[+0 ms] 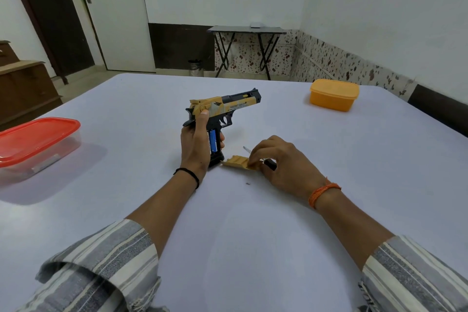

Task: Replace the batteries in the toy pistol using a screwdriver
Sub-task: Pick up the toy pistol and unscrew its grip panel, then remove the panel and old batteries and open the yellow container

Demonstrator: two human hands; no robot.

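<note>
My left hand point(196, 144) grips the pistol point(222, 109), battery point(212, 141) exposed; right hand point(281, 162) pinches the cover point(236, 161). Next I refit it.

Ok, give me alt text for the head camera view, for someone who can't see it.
The left hand holds a toy pistol upright on a table, blue battery showing in its open grip, while the right hand pinches the tan grip cover lying beside it.

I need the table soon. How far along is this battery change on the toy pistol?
The grip cover is off, and a blue battery sits in the open grip. The left hand holds the pistol upright; the right hand pinches the cover. Left: refit it, then drive in the loose screw with the screwdriver.
</note>
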